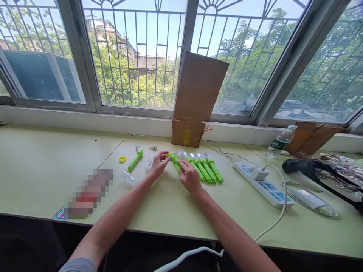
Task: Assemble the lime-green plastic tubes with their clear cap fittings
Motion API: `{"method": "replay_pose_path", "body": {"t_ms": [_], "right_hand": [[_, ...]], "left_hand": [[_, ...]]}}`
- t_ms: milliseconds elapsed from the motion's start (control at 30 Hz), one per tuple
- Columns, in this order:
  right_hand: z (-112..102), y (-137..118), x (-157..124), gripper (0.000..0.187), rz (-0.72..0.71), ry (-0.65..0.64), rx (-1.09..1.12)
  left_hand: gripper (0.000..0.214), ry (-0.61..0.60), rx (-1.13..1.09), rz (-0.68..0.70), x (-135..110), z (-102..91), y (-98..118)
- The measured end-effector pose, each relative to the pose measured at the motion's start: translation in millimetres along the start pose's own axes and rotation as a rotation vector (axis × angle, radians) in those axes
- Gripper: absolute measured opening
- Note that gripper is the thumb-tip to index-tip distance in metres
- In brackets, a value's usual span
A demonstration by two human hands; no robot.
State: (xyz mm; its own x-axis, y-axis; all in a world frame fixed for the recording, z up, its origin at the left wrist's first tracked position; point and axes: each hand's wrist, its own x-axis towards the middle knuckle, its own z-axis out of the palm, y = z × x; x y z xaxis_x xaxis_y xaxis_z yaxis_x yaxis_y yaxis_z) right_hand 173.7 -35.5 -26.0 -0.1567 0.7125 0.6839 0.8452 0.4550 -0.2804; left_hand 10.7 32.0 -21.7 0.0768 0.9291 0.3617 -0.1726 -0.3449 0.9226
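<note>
Above the bench (34,162), left hand (159,163): fingers pinched round the yellow-ringed end of a green tube (174,159).
Right hand (191,176): gripping the same tube's body.
Just right: row of green tubes (208,170), clear-topped.
Farther back: cardboard box (185,133), flap raised, contents hidden.

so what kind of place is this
Probably an indoor workroom: a long pale table along a window, with a power strip and a row of green sticks on it.
</note>
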Motion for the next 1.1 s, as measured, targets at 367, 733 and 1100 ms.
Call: {"method": "replay_pose_path", "body": {"t_ms": [367,733,1100], "right_hand": [[-0.2,0.0,0.3,0.049,-0.004,-0.016,-0.03],[-3.1,-0.1,0.3,0.051,-0.027,-0.064,-0.164],[-5.2,5.3,2.0,0.05,-0.026,-0.11,-0.202]], "left_hand": [[0.039,0.039,-0.105,-0.119,-2.0,1.6,7.2],[0.047,0.022,-0.171,-0.164,-0.1,-0.6,5.8],[0.048,-0.051,-0.162,-0.2,-3.8,-4.9,8.8]]}}
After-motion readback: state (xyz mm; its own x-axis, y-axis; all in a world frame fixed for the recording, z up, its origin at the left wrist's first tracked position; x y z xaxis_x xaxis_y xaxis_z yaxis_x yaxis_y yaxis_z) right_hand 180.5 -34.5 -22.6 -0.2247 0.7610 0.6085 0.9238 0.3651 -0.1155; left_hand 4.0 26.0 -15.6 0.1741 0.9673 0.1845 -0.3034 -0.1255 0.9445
